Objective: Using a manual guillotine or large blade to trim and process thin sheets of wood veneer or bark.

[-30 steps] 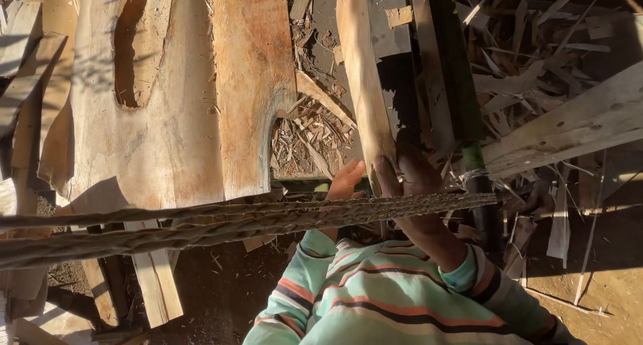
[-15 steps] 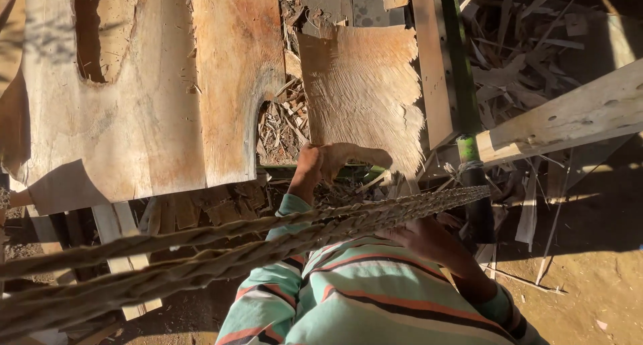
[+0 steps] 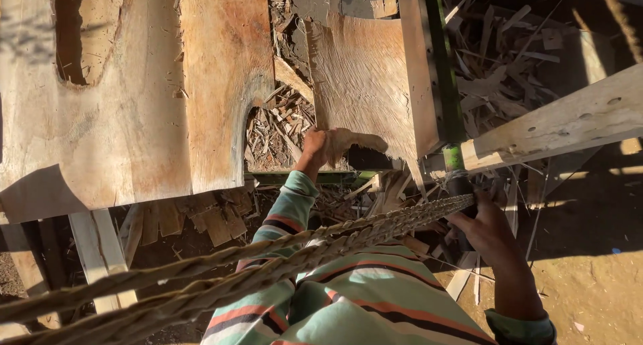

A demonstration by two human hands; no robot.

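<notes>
My left hand (image 3: 315, 146) grips the near edge of a rough wooden slab (image 3: 362, 77) that lies flat in front of me, its grain facing up. My right hand (image 3: 483, 230) is lower on the right, closed around a dark handle (image 3: 461, 184) with a green band, at the foot of a green upright bar (image 3: 439, 57). Two thick twisted ropes (image 3: 268, 264) cross the view just above my striped sleeves and hide part of both arms.
A wide pale plank with a big hole (image 3: 120, 97) lies on the left. Wood scraps and shavings (image 3: 278, 127) fill the gap beneath the boards. A light timber beam (image 3: 556, 124) juts in from the right. Offcuts (image 3: 516, 57) pile at the back right; bare dirt (image 3: 589, 278) lies below.
The slab went from standing on edge to lying flat with its face up. My left hand stayed on its near edge while my right hand dropped to the dark handle.
</notes>
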